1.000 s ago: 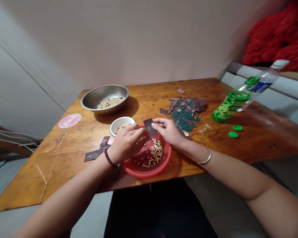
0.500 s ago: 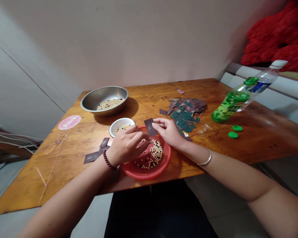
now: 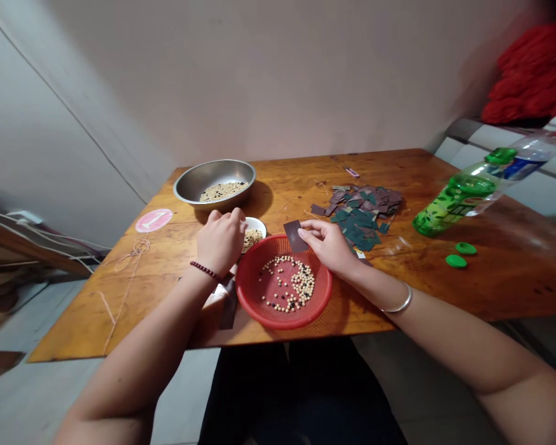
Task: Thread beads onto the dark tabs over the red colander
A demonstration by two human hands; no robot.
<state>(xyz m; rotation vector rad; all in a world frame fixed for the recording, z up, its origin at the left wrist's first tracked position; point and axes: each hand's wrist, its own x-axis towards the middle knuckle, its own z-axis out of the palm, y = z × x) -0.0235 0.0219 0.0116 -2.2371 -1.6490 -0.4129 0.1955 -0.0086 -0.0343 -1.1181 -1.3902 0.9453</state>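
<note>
Both forearms are bare, with no sleeves in view. The left hand (image 3: pixel 221 240) has 1 dark red bead bracelet (image 3: pixel 204 269) at its wrist. The right hand (image 3: pixel 330 244) has 1 thin silver bangle (image 3: pixel 400 304) at its wrist.

The table (image 3: pixel 278 179) is crowded in its middle band and open toward its ends. Near the front edge the red basket (image 3: pixel 285 312) fills the centre, with the small white bowl (image 3: pixel 254 232) touching its left rim and the left hand (image 3: pixel 220 241) over that bowl, so no gap is left there. The steel bowl (image 3: pixel 214 183) blocks the back left corner. A pile of dark cards (image 3: pixel 361 210) lies right of centre, and the right hand (image 3: pixel 331 247) bridges basket and pile. The green bottle (image 3: pixel 458 194) and two caps (image 3: pixel 461 254) stand toward the right edge. Bare wood runs along the back edge and near the front left corner, crossed only by loose string (image 3: pixel 125 278).
</note>
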